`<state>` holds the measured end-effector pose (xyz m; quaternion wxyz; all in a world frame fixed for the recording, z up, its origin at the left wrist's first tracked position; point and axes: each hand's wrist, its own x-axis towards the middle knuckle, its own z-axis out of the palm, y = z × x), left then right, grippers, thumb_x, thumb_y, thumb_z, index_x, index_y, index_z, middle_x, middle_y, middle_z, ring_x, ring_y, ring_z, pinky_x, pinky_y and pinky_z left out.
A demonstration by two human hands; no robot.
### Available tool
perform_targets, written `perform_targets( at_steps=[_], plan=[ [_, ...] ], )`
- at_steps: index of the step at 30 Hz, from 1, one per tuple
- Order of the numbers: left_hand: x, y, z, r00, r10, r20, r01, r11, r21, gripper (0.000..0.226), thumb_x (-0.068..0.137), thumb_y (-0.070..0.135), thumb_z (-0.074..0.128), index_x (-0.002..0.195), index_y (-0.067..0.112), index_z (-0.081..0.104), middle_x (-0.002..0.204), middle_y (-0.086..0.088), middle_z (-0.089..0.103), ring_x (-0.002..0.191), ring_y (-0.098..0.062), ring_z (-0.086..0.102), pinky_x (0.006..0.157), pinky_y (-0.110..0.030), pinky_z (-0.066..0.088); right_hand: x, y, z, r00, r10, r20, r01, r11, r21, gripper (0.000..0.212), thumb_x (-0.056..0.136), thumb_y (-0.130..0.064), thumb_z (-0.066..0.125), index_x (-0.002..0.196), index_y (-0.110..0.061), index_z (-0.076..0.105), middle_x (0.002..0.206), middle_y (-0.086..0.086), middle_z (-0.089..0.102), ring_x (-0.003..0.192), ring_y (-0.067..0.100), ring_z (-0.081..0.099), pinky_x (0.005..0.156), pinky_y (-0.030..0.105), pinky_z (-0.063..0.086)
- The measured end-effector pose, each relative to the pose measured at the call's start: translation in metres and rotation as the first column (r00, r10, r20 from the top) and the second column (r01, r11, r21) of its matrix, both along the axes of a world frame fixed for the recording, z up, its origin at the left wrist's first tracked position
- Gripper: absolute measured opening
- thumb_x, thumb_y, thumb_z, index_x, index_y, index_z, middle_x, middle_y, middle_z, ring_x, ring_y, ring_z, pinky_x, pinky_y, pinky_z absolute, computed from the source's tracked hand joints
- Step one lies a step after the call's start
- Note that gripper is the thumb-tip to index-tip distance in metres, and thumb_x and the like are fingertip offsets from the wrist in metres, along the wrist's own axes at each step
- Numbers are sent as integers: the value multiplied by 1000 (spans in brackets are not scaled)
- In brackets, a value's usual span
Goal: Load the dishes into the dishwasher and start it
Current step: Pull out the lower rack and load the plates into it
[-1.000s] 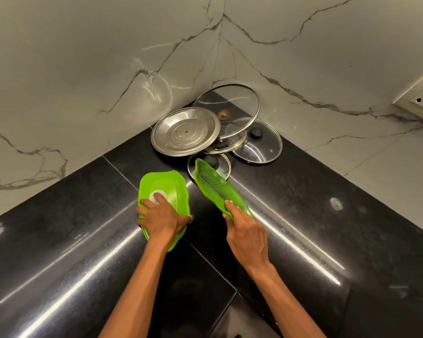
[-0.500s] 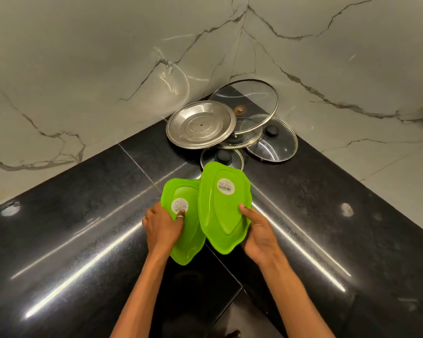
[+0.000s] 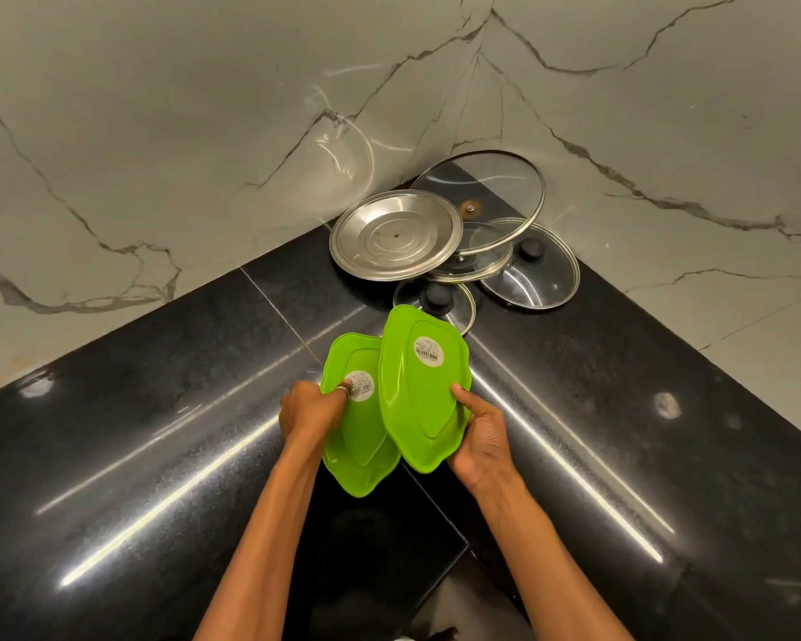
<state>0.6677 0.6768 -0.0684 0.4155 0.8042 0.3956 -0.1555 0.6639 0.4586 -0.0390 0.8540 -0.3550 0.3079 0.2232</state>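
Two bright green leaf-shaped plastic plates are held above the black counter's inner corner, undersides facing me, each with a round white sticker. My left hand (image 3: pixel 307 411) grips the left green plate (image 3: pixel 359 448) by its left edge. My right hand (image 3: pixel 479 439) grips the right green plate (image 3: pixel 419 400) by its right edge. The right plate overlaps the left one in front. The dishwasher is not in view.
In the back corner lie a round steel lid (image 3: pixel 395 234) and several glass lids, the largest glass lid (image 3: pixel 486 185) leaning on the marble wall (image 3: pixel 204 131). The glossy black counter (image 3: pixel 135 432) runs off to the left and right.
A second ago the left plate lay under my left hand and the right plate stood edge-on. Both plates have since been lifted and turned underside-up, the right one overlapping the left.
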Motion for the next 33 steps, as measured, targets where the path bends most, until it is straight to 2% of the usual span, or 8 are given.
perform_targets(
  at_steps=[3, 8, 12, 20, 23, 26, 28, 33],
  plan=[
    [2, -1, 6, 998, 60, -8, -61, 992, -115, 62, 76, 62, 74, 97, 4, 70, 100, -18, 72, 92, -37, 69, 59, -32, 40, 3, 0, 1, 1000, -7, 12, 7, 999, -33, 51, 89, -15, 62, 138, -5, 58, 132, 22, 64, 122, 42, 61, 104, 59, 47],
    [-5, -7, 16, 983, 153, 102, -113, 941, -320, 28, 79, 39, 83, 84, 18, 64, 88, -7, 74, 84, -30, 71, 83, -43, 59, 2, -3, 1, 1000, -13, 24, 14, 999, -46, 52, 88, -14, 65, 138, -5, 58, 133, 23, 63, 123, 43, 60, 107, 63, 43],
    [-12, -19, 27, 958, 221, 185, -118, 886, -448, 23, 83, 22, 82, 95, 15, 63, 96, -13, 75, 83, -29, 73, 80, -46, 61, -1, -11, 3, 999, -20, 45, 21, 999, -41, 51, 88, -13, 65, 138, -5, 58, 133, 23, 63, 124, 44, 59, 109, 63, 41],
    [-21, -51, 73, 903, -49, 427, 103, 989, -105, 36, 76, 57, 73, 96, 33, 56, 89, 8, 71, 85, -23, 68, 77, -49, 57, -24, -61, 54, 951, -17, 310, 126, 934, -335, 37, 91, 0, 60, 128, -4, 60, 121, 20, 70, 113, 38, 67, 96, 50, 54],
    [-26, -84, 102, 862, -178, 475, 170, 984, 60, 28, 89, 50, 69, 98, 29, 52, 87, 7, 65, 84, -26, 64, 70, -39, 48, -43, -82, 72, 932, 34, 360, 219, 739, -637, 24, 92, -6, 67, 114, -15, 64, 108, 12, 75, 101, 32, 71, 93, 53, 56],
    [-34, -121, 115, 789, -315, 527, 277, 949, 153, 24, 92, 43, 65, 100, 27, 50, 93, -2, 68, 88, -33, 64, 70, -38, 44, -71, -104, 91, 936, 222, 273, 215, 252, -944, 15, 91, -24, 68, 99, -20, 56, 92, 3, 71, 85, 28, 66, 76, 45, 55],
    [-43, -144, 118, 740, -404, 537, 349, 914, 207, 23, 93, 40, 65, 100, 24, 49, 92, -5, 67, 89, -37, 64, 68, -39, 42, -94, -112, 105, 929, 282, 241, 244, 28, -969, 15, 95, -23, 64, 102, -18, 53, 86, 7, 67, 79, 33, 61, 66, 42, 48],
    [-88, -204, 123, 633, -530, 564, 514, 833, 205, 26, 93, 42, 63, 94, 22, 47, 86, -6, 65, 86, -39, 64, 68, -42, 46, -158, -143, 121, 940, 221, 259, 277, -51, -960, 18, 96, -22, 62, 111, -17, 54, 84, 6, 67, 78, 31, 60, 65, 41, 46]
  ],
)
